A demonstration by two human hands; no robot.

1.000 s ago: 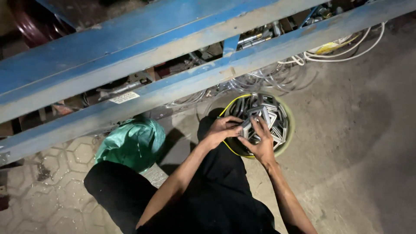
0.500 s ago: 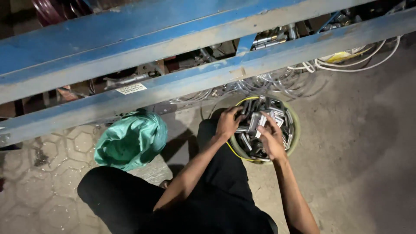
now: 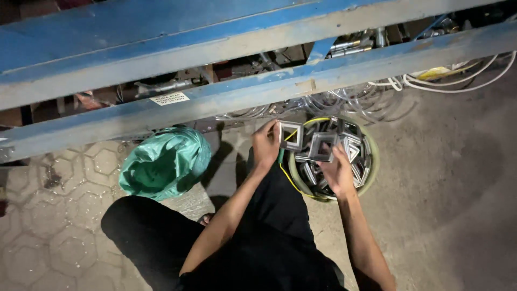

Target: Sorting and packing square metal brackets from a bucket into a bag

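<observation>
A round pale-rimmed bucket (image 3: 373,161) sits on the floor in front of me, filled with several short square metal tube pieces. My left hand (image 3: 266,145) holds one square metal piece (image 3: 291,135) up at the bucket's left rim. My right hand (image 3: 338,171) is over the bucket and grips another square metal piece (image 3: 322,146) above the pile. A yellow wire (image 3: 286,175) runs along the bucket's left side. My dark-clothed legs (image 3: 161,237) are folded below.
Two blue steel beams (image 3: 226,97) cross the view above the bucket. A green plastic bag (image 3: 164,161) lies to the left on hexagon paving. White cables (image 3: 458,81) and clear hoses (image 3: 344,102) lie behind the bucket. Bare concrete (image 3: 452,188) spreads to the right.
Both hands have lifted out of the pile, each now holding up a square metal piece. The view has shifted a little downward and to the left.
</observation>
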